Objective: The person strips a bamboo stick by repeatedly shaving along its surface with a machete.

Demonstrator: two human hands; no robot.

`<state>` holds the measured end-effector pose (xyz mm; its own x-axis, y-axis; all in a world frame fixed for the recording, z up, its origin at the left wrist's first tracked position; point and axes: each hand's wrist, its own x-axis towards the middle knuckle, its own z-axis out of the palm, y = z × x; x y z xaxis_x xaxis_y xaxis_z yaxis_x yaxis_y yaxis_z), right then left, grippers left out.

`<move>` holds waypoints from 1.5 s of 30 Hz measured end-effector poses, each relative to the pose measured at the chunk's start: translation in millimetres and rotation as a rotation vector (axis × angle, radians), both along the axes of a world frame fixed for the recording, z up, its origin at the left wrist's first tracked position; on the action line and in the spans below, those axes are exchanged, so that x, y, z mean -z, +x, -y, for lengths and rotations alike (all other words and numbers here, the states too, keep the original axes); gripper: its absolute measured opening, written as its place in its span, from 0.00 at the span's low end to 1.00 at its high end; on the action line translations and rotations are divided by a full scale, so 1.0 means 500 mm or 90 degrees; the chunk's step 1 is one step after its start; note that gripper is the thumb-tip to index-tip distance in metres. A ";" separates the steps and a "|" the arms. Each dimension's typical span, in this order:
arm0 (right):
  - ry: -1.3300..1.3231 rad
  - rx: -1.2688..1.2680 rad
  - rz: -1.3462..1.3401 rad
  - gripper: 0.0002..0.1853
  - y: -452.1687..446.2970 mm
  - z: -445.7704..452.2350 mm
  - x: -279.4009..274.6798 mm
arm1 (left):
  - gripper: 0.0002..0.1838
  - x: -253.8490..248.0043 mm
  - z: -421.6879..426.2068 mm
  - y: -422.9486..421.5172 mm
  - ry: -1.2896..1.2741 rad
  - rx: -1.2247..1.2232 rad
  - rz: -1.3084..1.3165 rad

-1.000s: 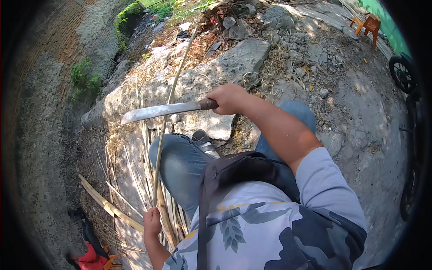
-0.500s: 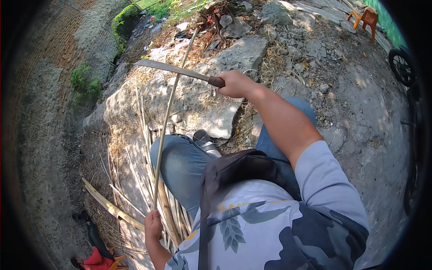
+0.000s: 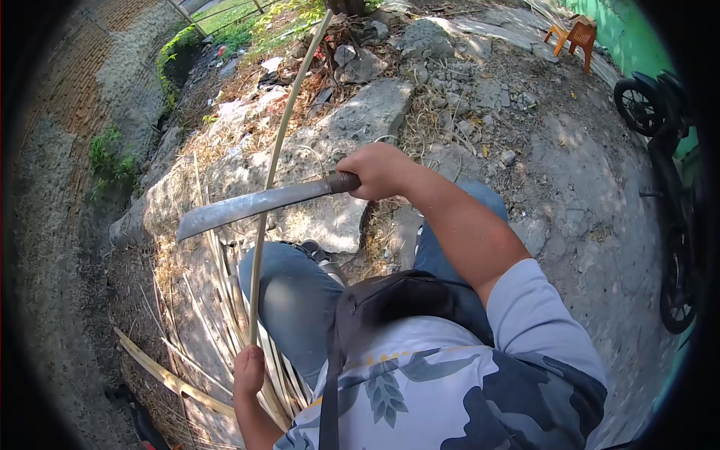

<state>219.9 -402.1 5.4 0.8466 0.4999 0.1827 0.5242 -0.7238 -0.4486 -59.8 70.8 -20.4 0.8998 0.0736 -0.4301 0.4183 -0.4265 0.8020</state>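
Note:
My right hand (image 3: 373,172) is closed round the brown handle of a machete (image 3: 259,202), whose broad metal blade points left. The blade lies across a long thin bamboo strip (image 3: 282,124), over the strip's middle part. Near my left knee, my left hand (image 3: 249,369) is closed on the lower end of that strip, which rises upright and leans slightly right at its top. Several split strips (image 3: 217,319) lie on the ground beside my left leg, partly hidden behind the left hand and forearm.
A concrete slab (image 3: 375,109) and rubble lie in front of my feet. A curved bamboo piece (image 3: 169,377) rests at the lower left. Orange chairs (image 3: 581,37) and a motorcycle (image 3: 664,150) stand at the right. Part of another person (image 3: 142,424) shows at the bottom left.
The machete has moved down along the strip since half a second ago, its blade now tilted down to the left. The view has shifted right, and the other person is mostly out of view.

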 end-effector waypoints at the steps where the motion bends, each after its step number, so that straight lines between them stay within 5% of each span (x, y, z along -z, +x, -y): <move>1: -0.006 0.031 0.001 0.10 -0.006 0.019 -0.009 | 0.30 0.008 -0.007 0.034 -0.045 0.016 -0.029; 8: -0.071 0.158 -0.035 0.10 -0.030 0.086 -0.029 | 0.23 0.021 -0.006 0.195 -0.004 0.143 0.020; 16: -0.163 0.112 -0.063 0.09 -0.046 0.020 -0.045 | 0.22 -0.045 0.023 0.213 0.157 0.232 0.149; 21: -0.182 0.097 -0.068 0.11 -0.023 0.036 -0.073 | 0.15 -0.080 0.062 0.157 0.260 0.160 0.152; 28: -0.052 0.170 -0.090 0.10 -0.030 0.059 -0.030 | 0.22 -0.011 0.061 0.087 0.264 0.053 0.245; 33: -0.097 0.023 -0.038 0.11 -0.055 0.021 -0.016 | 0.23 -0.026 0.083 0.082 0.301 0.056 0.233; 43: -0.040 0.211 -0.170 0.12 0.020 0.093 -0.016 | 0.23 -0.049 0.071 0.075 0.393 0.084 0.233; 45: -0.070 0.130 -0.144 0.11 -0.003 0.065 -0.024 | 0.22 -0.054 0.066 0.072 0.393 0.085 0.223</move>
<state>218.3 -434.6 17.5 0.9446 0.3212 -0.0672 0.2585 -0.8545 -0.4505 -24.0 37.7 6.7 0.9955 0.0901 -0.0303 0.0936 -0.8745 0.4758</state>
